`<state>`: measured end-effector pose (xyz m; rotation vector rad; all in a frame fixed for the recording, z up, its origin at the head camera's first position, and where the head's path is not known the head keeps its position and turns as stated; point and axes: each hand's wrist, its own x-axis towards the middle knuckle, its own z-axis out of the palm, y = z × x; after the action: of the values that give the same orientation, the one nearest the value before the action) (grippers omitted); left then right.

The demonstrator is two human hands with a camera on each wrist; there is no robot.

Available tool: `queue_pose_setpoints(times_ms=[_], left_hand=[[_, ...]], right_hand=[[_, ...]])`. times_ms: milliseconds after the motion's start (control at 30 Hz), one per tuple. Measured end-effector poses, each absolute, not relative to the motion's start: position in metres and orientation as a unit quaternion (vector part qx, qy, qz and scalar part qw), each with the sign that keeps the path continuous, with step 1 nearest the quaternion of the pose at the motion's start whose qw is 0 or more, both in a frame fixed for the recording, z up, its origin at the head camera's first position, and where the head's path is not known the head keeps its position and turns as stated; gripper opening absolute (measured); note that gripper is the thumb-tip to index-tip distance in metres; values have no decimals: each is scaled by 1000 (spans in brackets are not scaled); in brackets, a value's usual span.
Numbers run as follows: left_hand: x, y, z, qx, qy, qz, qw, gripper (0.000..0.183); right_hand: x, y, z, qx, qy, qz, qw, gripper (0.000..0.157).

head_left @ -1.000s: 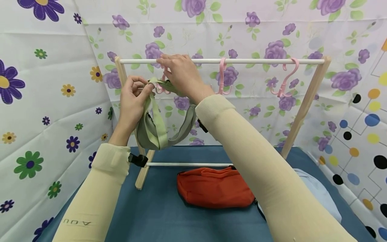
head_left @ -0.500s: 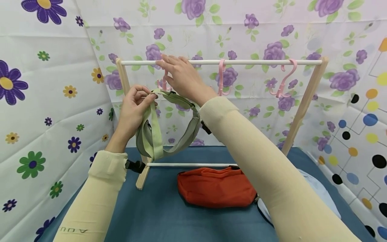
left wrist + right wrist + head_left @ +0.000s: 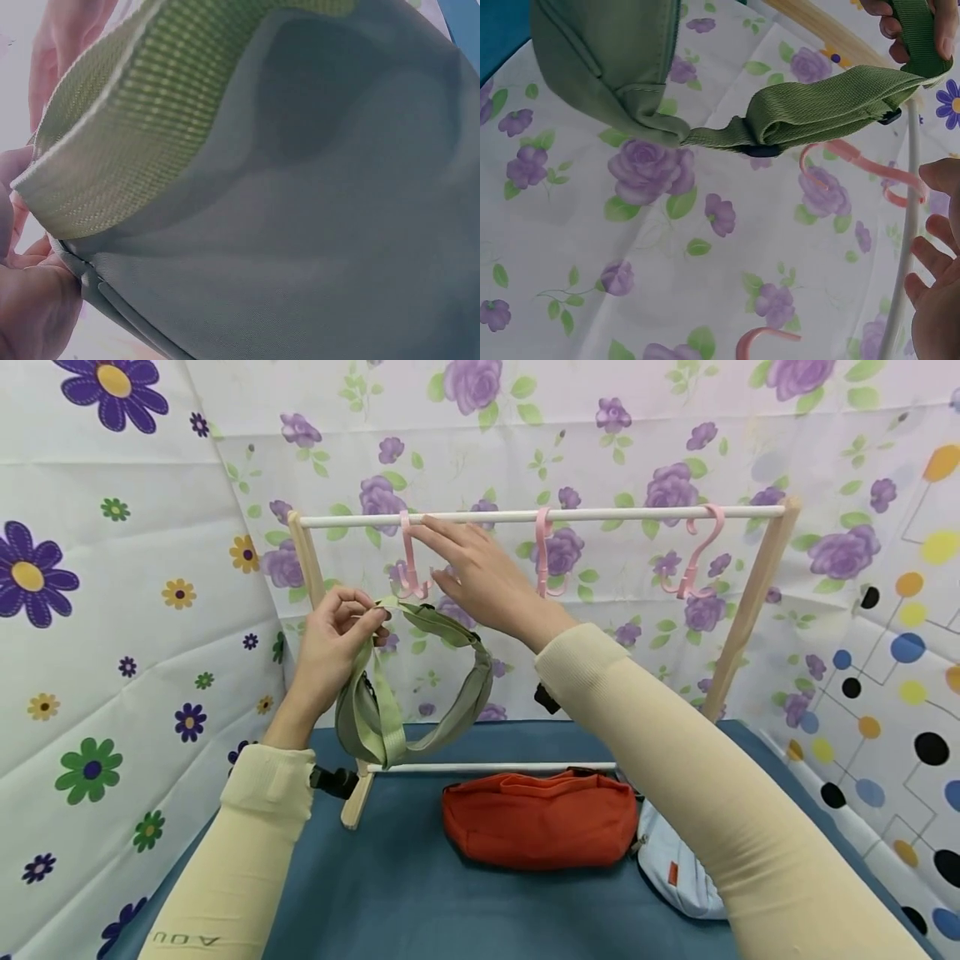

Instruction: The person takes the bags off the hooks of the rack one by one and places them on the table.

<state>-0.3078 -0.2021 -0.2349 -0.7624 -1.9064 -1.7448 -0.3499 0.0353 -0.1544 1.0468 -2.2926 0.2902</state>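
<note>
In the head view my left hand (image 3: 333, 643) pinches the webbing strap (image 3: 388, 710) of a green waist bag (image 3: 457, 710), which dangles in a loop at the left of the rack. Just above the strap, a pink hook (image 3: 409, 564) hangs from the white rod (image 3: 600, 514). The right wrist view has the strap overlapping that hook's lower end; whether they touch I cannot tell. My right hand (image 3: 487, 577) holds nothing, its fingers extended beside the hook and close to the rod. Grey-green bag fabric (image 3: 315, 210) fills most of the left wrist view.
Two more pink hooks, one mid-rod (image 3: 543, 556) and one at the right (image 3: 697, 556), hang from the rod. A red waist bag (image 3: 540, 822) and a light blue bag (image 3: 678, 868), partly behind my right forearm, lie on the blue tabletop (image 3: 450, 910). Wooden posts (image 3: 753, 602) support the rod.
The left hand and green bag's strap have moved down, away from the hook. The right hand has shifted right and slightly down, uncovering the left hook.
</note>
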Motion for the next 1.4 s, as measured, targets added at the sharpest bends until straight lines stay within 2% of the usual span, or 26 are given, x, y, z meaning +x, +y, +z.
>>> queue_pose_setpoints(times_ms=[233,400,567,733,1133,1233,1400], left_hand=[[-307,-204,-239,-272,-693,-631,218,13],[-304,-205,-239,-271,-691,-634,216,13],[-303,-207,-241,-269,-684,-644,211,12],[-302,-211,-243,-275,-665,-663,206,10],[-300,-212,-244,-286,-645,-680,197,7],[-300,-211,-245,-283,-642,-685,197,7],[-299,-215,-250,-281,-636,-691,198,7]], right_hand=[[-350,53,-174,402,-854,161,288,62],[-348,68,-194,398,-859,210,245,66],[-346,83,-221,380,-865,267,191,65],[-345,93,-246,376,-854,321,164,63],[-343,95,-287,390,-840,369,83,78],[-343,92,-289,383,-830,403,44,74],[-342,92,-281,370,-814,447,13,47]])
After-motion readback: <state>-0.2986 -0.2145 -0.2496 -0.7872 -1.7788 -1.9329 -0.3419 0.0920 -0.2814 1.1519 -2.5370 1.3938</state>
